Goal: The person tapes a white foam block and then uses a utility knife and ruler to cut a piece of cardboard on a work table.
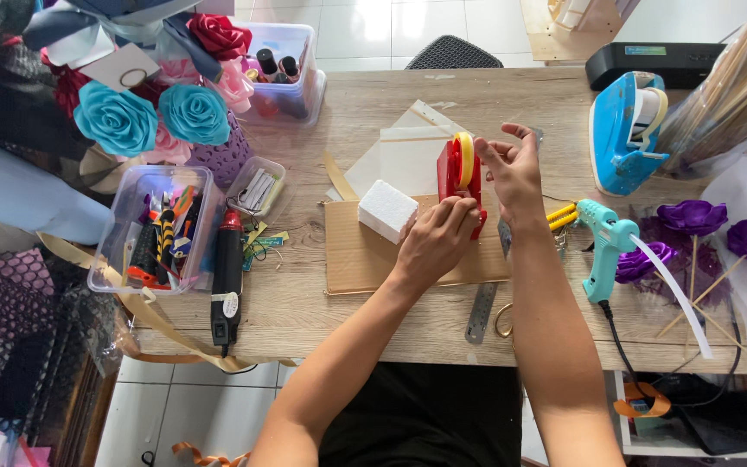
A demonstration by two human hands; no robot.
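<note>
Table point(373, 329): a wooden work table is being used; it is crowded with craft things on all sides.
Cardboard sheet point(365, 259): it is lying flat in the middle of the table, under the work.
Blue tape dispenser point(620, 134): it is standing unused, well apart at the far right.
Glue gun point(607, 246): it is lying idle on its stand to the right of the hands, so no gluing seems to be started yet.
Red tape dispenser point(458, 169): it is standing upright at the far edge of the cardboard sheet, between the two hands; its yellow roll is at the top.
Left hand point(436, 242): it is being closed around the base of the red tape dispenser, which is being held steady.
Right hand point(512, 169): it is being raised just beside the roll, fingers narrow and pinched; a strip of tape is probably being pulled, but the tape itself cannot be seen.
Foam block point(387, 210): the white block is waiting bare on the cardboard sheet, near the left hand; nothing is being fixed to it so far.
Progress: the work is judged to be at an early step, with the taping only being prepared.
</note>
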